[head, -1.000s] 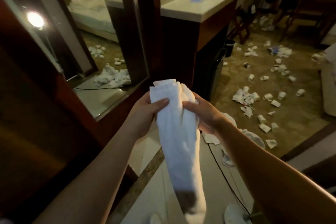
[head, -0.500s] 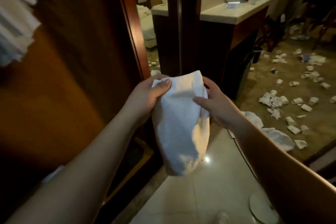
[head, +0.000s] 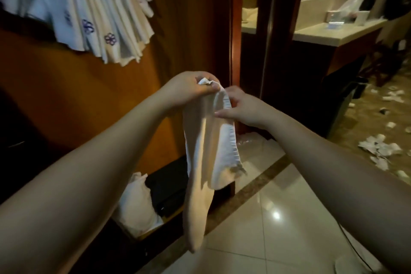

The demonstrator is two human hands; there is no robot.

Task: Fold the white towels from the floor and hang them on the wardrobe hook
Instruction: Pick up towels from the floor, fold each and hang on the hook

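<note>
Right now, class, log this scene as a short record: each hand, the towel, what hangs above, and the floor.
left hand: pinches the towel's top end
right hand: holds the towel's hemmed edge
towel: white, folded long, hanging down between the hands
hung towels: white bunch, upper left, purple flower marks
floor: glossy tile; white litter on the carpet at right

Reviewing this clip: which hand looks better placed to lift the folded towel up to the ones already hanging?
Probably the left hand. It grips the white towel at its bunched top and sits on the side of the hanging towels, up and to the left. The right hand only pinches the hem.
</note>
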